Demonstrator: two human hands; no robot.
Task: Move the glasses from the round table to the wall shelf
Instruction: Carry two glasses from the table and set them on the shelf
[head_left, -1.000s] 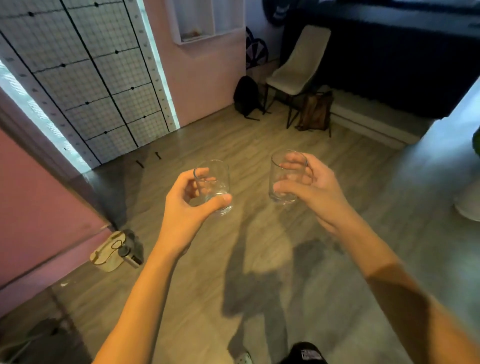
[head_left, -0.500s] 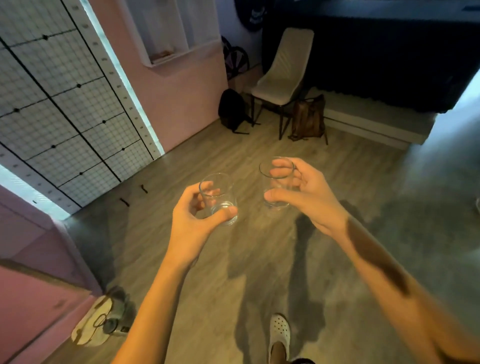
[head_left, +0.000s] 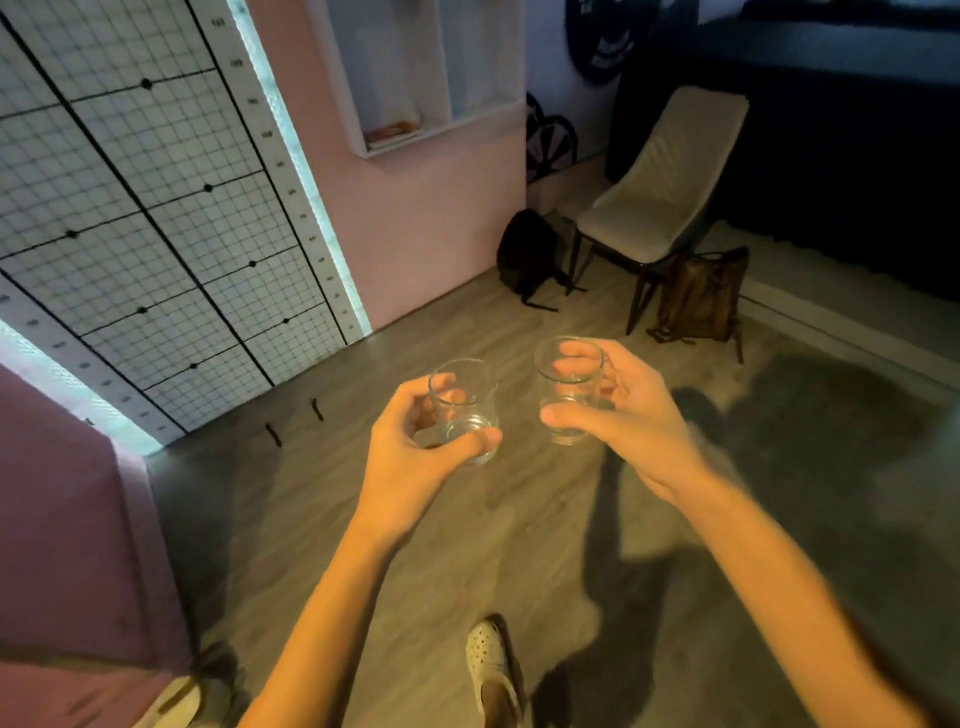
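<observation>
Holding one clear glass apiece, both hands were raised over the wooden floor (head_left: 545, 519) in the head view. The left hand (head_left: 415, 457) had its grip closed round the left glass (head_left: 465, 410), thumb laid across the lower front and fingers curled behind, showing through the wall of the glass. The right hand (head_left: 628, 421) gripped the right glass (head_left: 569, 389) the same way, thumb across its lower part and fingers wrapped round the far side. Both glasses stood roughly upright, rims up, near each other but not touching, with the right one a little higher in the picture.

The white wall shelf (head_left: 441, 136) hung on the pink wall (head_left: 441, 218) ahead and above, well apart from both glasses; something flat lay in its left compartment, too blurred to tell what. A gridded panel (head_left: 130, 208) with a lit edge filled the left. Below and right of the shelf a black backpack (head_left: 527, 254) sat on the floor against the wall, beside a pale chair (head_left: 660, 197), with a brown bag (head_left: 701, 296) leaning at the chair's legs. A white perforated shoe (head_left: 488, 660) showed low between the forearms.
</observation>
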